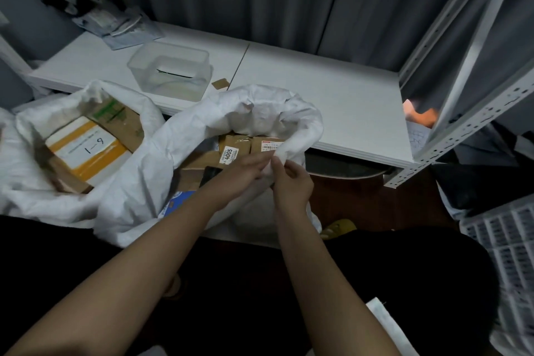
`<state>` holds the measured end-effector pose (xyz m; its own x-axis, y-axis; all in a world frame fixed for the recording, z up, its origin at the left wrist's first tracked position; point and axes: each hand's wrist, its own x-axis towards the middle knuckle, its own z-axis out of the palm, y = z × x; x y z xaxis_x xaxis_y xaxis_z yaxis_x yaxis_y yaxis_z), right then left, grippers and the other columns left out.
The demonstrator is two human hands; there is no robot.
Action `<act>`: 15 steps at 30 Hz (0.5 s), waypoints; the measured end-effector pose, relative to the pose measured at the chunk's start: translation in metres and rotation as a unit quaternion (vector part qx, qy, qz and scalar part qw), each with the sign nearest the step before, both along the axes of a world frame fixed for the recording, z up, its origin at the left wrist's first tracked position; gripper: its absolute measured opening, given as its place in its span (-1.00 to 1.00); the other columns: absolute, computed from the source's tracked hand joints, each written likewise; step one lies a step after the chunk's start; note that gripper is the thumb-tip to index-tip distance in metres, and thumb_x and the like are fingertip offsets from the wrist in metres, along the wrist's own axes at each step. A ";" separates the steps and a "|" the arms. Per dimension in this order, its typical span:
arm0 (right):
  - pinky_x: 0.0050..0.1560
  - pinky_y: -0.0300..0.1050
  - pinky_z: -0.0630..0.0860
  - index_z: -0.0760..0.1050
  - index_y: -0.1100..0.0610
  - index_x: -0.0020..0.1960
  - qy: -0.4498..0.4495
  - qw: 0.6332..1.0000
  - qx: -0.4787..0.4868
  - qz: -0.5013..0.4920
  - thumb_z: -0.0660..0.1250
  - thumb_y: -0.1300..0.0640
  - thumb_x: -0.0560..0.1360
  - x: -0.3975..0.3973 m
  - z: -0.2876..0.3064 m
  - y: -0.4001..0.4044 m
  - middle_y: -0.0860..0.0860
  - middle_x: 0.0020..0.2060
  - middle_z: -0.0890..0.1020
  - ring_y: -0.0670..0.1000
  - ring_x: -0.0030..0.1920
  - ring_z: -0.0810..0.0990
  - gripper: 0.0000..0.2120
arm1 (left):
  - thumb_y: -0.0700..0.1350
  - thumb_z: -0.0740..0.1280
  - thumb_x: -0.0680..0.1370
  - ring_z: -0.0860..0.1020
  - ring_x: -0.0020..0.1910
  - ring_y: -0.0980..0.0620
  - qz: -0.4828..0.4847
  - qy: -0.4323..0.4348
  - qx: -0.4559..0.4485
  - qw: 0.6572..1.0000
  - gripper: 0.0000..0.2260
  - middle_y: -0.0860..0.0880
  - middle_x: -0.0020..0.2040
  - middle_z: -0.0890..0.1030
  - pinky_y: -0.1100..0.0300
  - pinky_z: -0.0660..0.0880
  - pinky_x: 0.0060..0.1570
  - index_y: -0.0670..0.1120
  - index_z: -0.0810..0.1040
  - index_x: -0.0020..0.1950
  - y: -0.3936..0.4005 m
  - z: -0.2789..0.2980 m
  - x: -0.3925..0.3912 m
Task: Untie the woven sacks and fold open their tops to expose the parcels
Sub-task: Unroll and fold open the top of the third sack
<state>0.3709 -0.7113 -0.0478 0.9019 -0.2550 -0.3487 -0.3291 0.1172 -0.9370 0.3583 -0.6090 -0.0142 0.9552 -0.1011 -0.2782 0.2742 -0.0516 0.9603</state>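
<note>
Two white woven sacks stand open on the floor in front of me. The left sack [37, 196] has its top folded down around a yellow-and-white parcel marked "1-9" [86, 150] and a brown carton. The middle sack [179, 130] gapes open over brown cardboard parcels [234, 144], one labelled "4005". My left hand [245, 172] and my right hand [290, 179] meet at this sack's near right rim [291, 150], both pinching the white fabric.
A low white table [332, 101] runs behind the sacks, with a clear plastic box [170, 69] and a pile of papers on it. A white metal shelf frame [462, 113] stands at the right, and a white crate sits lower right.
</note>
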 end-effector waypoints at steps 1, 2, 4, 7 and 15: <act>0.06 0.01 0.60 0.61 0.13 0.01 0.028 0.999 0.032 0.003 0.39 0.15 0.49 0.003 -0.001 -0.001 0.05 -0.12 0.68 0.04 -0.03 0.66 -0.88 | -0.43 0.10 0.54 0.45 0.27 0.16 0.008 0.003 -0.023 1.000 -0.52 0.13 0.19 0.54 0.38 0.39 0.13 0.04 0.45 0.30 0.003 -0.002 -0.004; 0.03 0.01 0.62 0.59 0.17 0.05 0.053 0.994 0.099 0.011 0.33 0.20 0.52 0.006 -0.002 -0.004 0.08 -0.10 0.67 0.06 -0.03 0.66 -0.87 | -0.39 0.14 0.56 0.43 0.32 0.13 0.035 -0.004 -0.010 0.999 -0.56 0.10 0.23 0.52 0.32 0.37 0.19 -0.03 0.42 0.35 0.005 -0.004 -0.008; -0.05 -0.11 0.63 0.54 0.19 0.09 0.062 0.955 0.287 0.039 0.19 0.25 0.61 0.005 -0.003 -0.009 0.10 -0.09 0.68 0.04 -0.07 0.66 -0.84 | -0.18 0.30 0.56 0.45 0.28 0.11 0.090 -0.045 0.117 0.988 -0.62 0.11 0.22 0.48 0.24 0.37 0.20 -0.07 0.39 0.38 0.001 -0.013 -0.014; -0.05 -0.13 0.60 0.49 0.16 0.11 0.037 0.920 0.381 0.082 0.11 0.25 0.63 -0.005 -0.002 -0.015 0.13 -0.05 0.67 0.04 -0.06 0.66 -0.81 | 0.04 0.37 0.50 0.54 0.15 0.01 0.078 -0.105 0.331 0.934 -0.59 0.00 0.17 0.57 0.12 0.46 0.13 -0.05 0.45 0.31 -0.006 -0.035 -0.022; 0.29 -0.02 0.32 0.39 0.08 0.35 -0.347 0.669 -0.518 0.405 0.44 -0.04 0.41 0.037 0.022 -0.052 0.05 0.26 0.48 0.09 0.28 0.38 -0.43 | -0.13 0.25 0.59 0.54 0.15 -0.09 0.049 -0.152 0.402 0.901 -0.71 -0.12 0.17 0.60 0.21 0.37 0.03 -0.08 0.51 0.30 0.012 -0.037 -0.009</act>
